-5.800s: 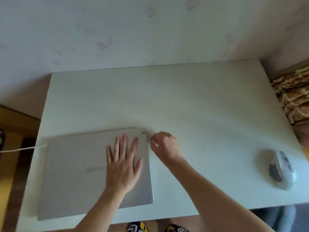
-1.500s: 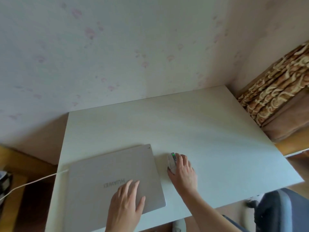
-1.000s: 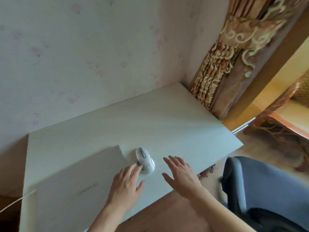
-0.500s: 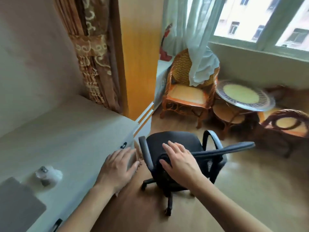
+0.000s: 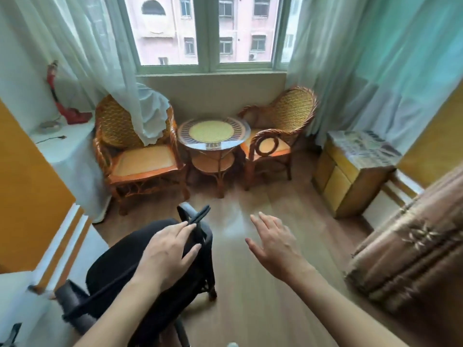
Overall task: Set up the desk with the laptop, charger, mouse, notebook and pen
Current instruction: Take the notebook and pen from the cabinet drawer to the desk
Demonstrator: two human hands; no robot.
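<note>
None of the laptop, charger, mouse, notebook or pen is in the head view; I face away from the desk, toward a window nook. My left hand (image 5: 170,254) hovers with fingers spread over the seat of a black office chair (image 5: 117,274), fingertips close to its armrest (image 5: 199,217); whether they touch I cannot tell. My right hand (image 5: 274,242) is held out over the wooden floor, fingers apart, holding nothing.
Two wicker armchairs (image 5: 140,156) (image 5: 283,131) flank a round wicker table (image 5: 213,136) under the window. A low yellow cabinet (image 5: 350,176) stands at right, a brown patterned bed cover (image 5: 411,249) at the right edge. A white ledge (image 5: 65,151) with small items sits at left.
My view has swung right, from the desk with the closed laptop and mouse to the window nook. My left hand left the desk edge and now hovers over the office chair; my right hand moved off the chair.
</note>
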